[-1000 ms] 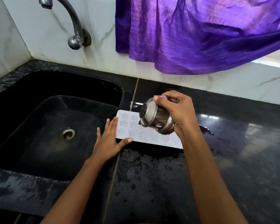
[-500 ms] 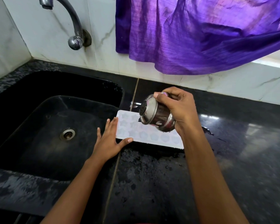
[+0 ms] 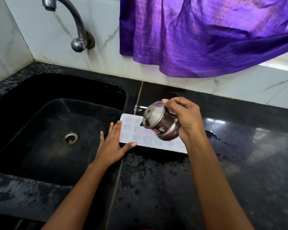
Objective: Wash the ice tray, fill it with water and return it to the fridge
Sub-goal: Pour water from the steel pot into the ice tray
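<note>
A white ice tray (image 3: 136,130) with star-shaped cells lies flat on the black counter, right beside the sink. My left hand (image 3: 111,143) rests at the tray's left end, fingers straight, thumb along the near edge. My right hand (image 3: 186,118) grips a small round steel pot (image 3: 160,123), tipped on its side above the tray's middle with its mouth facing left. The right end of the tray is hidden behind my right forearm. No stream of water can be made out from the pot.
The black sink (image 3: 40,130) with a metal drain (image 3: 69,138) lies to the left. A steel tap (image 3: 73,25) juts from the tiled wall above it. A purple cloth (image 3: 206,34) hangs at the back. The black counter (image 3: 248,155) is wet and reflective.
The steel pot has lifted slightly and tilted a bit further in my right hand. My left hand and the tray stay where they were.
</note>
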`<state>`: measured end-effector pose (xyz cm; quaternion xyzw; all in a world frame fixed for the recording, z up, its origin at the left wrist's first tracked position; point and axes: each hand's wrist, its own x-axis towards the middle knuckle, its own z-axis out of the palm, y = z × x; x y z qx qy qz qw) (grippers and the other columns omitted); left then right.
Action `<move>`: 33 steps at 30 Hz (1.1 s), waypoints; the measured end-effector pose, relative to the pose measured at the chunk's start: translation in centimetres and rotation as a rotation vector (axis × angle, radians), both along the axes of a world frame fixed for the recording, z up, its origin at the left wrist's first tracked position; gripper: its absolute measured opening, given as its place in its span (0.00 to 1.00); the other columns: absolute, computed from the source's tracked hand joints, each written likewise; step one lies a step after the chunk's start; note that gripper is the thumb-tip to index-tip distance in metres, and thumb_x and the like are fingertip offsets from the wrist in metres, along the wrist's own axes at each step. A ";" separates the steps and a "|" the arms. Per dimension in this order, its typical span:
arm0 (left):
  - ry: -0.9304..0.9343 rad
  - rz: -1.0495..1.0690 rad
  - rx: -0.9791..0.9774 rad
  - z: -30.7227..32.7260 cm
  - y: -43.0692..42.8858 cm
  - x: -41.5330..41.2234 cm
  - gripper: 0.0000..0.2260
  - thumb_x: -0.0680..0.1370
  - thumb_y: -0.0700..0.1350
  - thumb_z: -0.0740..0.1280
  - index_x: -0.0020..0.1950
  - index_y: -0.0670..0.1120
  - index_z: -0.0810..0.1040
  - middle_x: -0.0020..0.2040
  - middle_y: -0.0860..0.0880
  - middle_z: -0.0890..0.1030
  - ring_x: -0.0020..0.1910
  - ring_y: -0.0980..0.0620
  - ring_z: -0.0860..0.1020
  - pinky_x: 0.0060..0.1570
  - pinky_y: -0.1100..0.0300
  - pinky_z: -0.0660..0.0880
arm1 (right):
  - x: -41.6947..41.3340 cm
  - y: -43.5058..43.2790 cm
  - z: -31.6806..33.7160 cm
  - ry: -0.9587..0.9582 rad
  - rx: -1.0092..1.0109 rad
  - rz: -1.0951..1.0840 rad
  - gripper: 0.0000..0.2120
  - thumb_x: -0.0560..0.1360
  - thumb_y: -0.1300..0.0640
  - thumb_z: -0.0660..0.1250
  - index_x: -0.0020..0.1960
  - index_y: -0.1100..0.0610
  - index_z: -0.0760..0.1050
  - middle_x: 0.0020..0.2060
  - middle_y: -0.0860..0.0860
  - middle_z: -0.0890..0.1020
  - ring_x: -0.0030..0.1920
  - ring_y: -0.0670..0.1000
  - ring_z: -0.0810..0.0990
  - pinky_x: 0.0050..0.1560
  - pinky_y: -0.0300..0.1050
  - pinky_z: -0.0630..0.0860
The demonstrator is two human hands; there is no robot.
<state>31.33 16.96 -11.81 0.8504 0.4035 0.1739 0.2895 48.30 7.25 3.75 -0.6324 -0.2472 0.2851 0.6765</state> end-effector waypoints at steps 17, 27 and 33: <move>-0.010 -0.003 -0.029 0.3 -0.2 0.0 0.51 0.62 0.76 0.50 0.77 0.49 0.43 0.78 0.54 0.46 0.74 0.59 0.39 0.71 0.48 0.34 | -1.9 2.3 -1.0 -0.145 -0.065 0.106 0.07 0.67 0.61 0.74 0.33 0.54 0.78 0.33 0.52 0.81 0.38 0.50 0.79 0.45 0.48 0.76; -0.008 -0.001 -0.003 0.1 -0.1 -0.1 0.50 0.63 0.75 0.50 0.77 0.48 0.44 0.78 0.53 0.47 0.74 0.60 0.38 0.71 0.50 0.34 | -3.0 3.0 -0.8 -0.298 -0.120 0.118 0.05 0.63 0.52 0.74 0.34 0.51 0.80 0.37 0.53 0.84 0.45 0.56 0.83 0.54 0.64 0.75; -0.020 -0.004 -0.002 0.1 -0.1 0.0 0.50 0.63 0.75 0.50 0.77 0.48 0.44 0.78 0.52 0.47 0.73 0.61 0.37 0.71 0.53 0.34 | -2.8 3.1 -0.3 -0.319 -0.104 0.130 0.03 0.66 0.56 0.75 0.36 0.54 0.81 0.39 0.53 0.84 0.46 0.55 0.82 0.53 0.60 0.77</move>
